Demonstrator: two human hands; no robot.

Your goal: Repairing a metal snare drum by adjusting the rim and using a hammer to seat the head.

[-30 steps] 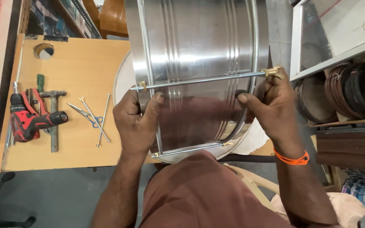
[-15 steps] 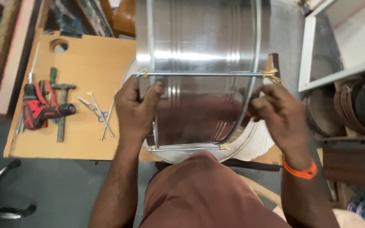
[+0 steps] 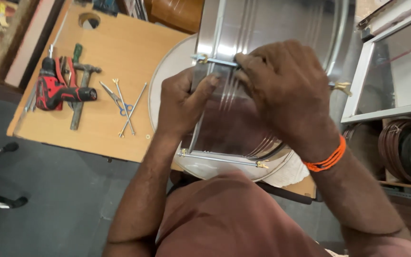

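1. Scene was bright and even, prob. overhead indoor light; colours came through warm.
2. Strongest glare sat on the steel drum shell [image 3: 272, 24], in vertical white streaks along its ribs.
3. Lower shell was darker, w/ a dim brownish reflection.
4. Wooden table [image 3: 120, 52] was evenly lit; the red drill [image 3: 55, 90] and hammer [image 3: 79, 95] threw only short, soft shadows.
5. Floor at bottom left was dim grey.
6. Right hand [image 3: 286, 90] was slightly soft, maybe motion blur; left hand [image 3: 181, 102] was sharper.
7. Wide-angle lens bent straight lines near the frame edges.
8. Glass panel [image 3: 396, 62] at right looked hazy.
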